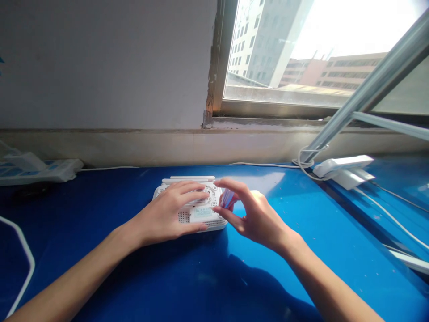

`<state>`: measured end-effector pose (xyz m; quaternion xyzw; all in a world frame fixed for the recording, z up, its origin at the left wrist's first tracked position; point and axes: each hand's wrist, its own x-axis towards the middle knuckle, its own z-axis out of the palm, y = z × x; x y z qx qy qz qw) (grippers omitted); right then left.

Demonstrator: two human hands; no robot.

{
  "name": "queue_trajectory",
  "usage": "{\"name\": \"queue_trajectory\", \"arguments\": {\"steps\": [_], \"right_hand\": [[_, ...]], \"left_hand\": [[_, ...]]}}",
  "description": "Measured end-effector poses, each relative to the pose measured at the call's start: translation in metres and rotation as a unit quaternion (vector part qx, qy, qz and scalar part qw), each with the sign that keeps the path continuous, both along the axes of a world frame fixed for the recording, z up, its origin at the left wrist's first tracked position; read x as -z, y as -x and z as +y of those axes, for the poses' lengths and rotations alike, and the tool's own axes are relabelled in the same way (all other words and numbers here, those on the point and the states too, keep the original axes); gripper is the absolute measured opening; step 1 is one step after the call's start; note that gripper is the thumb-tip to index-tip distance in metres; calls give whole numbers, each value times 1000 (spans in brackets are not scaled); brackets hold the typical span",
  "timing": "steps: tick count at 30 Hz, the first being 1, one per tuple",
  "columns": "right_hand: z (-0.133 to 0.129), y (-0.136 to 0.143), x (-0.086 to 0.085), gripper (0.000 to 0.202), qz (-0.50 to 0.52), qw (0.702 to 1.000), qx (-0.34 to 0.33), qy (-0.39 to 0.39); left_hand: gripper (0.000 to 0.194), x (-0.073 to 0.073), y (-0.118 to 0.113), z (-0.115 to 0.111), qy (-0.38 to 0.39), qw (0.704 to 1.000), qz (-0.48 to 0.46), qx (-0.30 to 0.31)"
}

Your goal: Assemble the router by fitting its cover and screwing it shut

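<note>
A white box-shaped device [201,213] with vent holes, a pale label and a bar along its far edge lies on the blue table. Spread over its left part is my left hand [167,209], its fingers apart and resting on the top. At the device's right edge, my right hand [253,212] has its thumb and forefinger curved round a small pale, partly see-through item [227,197]. The fingers hide much of that item, so I cannot make out what it is.
On the blue table [187,277], a white power strip [63,171] lies at the far left. White plugs or adapters [348,172] with cables sit at the right by a slanted metal pole [362,96]. A white cable [28,255] bends at the left edge.
</note>
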<state>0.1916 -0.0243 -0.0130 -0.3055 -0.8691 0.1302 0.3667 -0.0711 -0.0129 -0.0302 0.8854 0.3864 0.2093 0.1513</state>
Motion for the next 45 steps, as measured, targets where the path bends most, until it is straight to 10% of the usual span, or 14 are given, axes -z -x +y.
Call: {"name": "queue_trajectory", "arguments": {"steps": [29,45], "right_hand": [[-2,-1,-7,64,150,984,92,0],[17,-12,-15,63,340,925,122,121]], "left_hand": [[65,-5,0,1,24,1000,-14,4],[8,-23,-66,18,35,984,-170,37]]}}
